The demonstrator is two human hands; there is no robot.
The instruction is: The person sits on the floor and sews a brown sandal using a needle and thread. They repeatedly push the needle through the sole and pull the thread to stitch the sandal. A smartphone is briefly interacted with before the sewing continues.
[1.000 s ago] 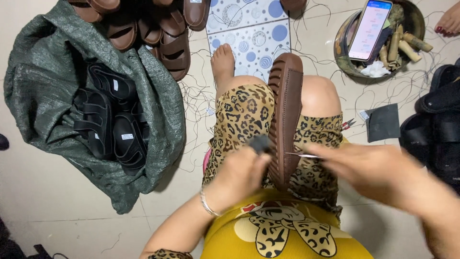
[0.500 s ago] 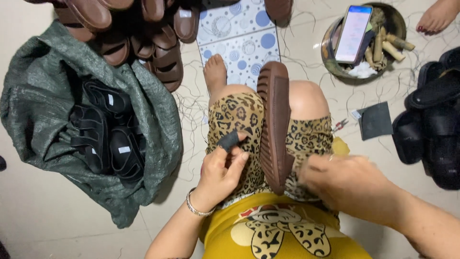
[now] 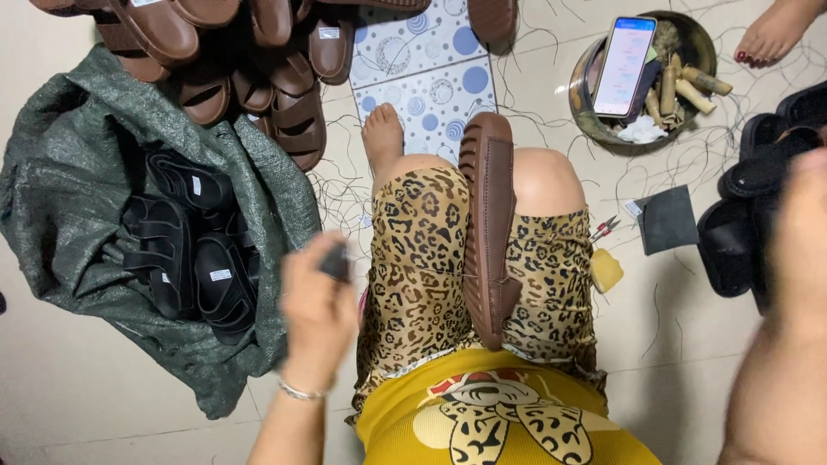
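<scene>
Change: both hands have been drawn apart from the brown ribbed-sole leather sandal [image 3: 488, 231], which a second ago was being worked at close quarters; it is now left untouched, so the stitching pull appears to be mid-stroke.
Sandal position: it is balanced sole-up along the lap, between the knees, toe end toward the patterned blue-and-white floor tile [image 3: 426, 73].
Left hand [image 3: 317, 317]: it is raised beside the left thigh, its grip closed on a small dark pad-like piece [image 3: 335, 262] (what kind cannot be told).
Right hand [image 3: 797, 258]: it is swung far out to the right edge and blurred; whether its grip is closed cannot be told.
Thread: a thin line is seen crossing the leopard-print cloth toward the sandal.
Count, black strap sandals [image 3: 185, 245]: about four on the green woven sack [image 3: 77, 224], more at the right edge.
Count, brown sandals [image 3: 233, 52]: roughly seven piled at the top.
Count, round metal bowl [image 3: 594, 95]: one, holding one phone [image 3: 624, 65] and a few spools.
Count, small items on the floor: one red-handled snip [image 3: 606, 227], one dark square patch [image 3: 669, 220], one yellow lump [image 3: 606, 269].
Other person: one bare foot [image 3: 775, 30] is seen top right.
</scene>
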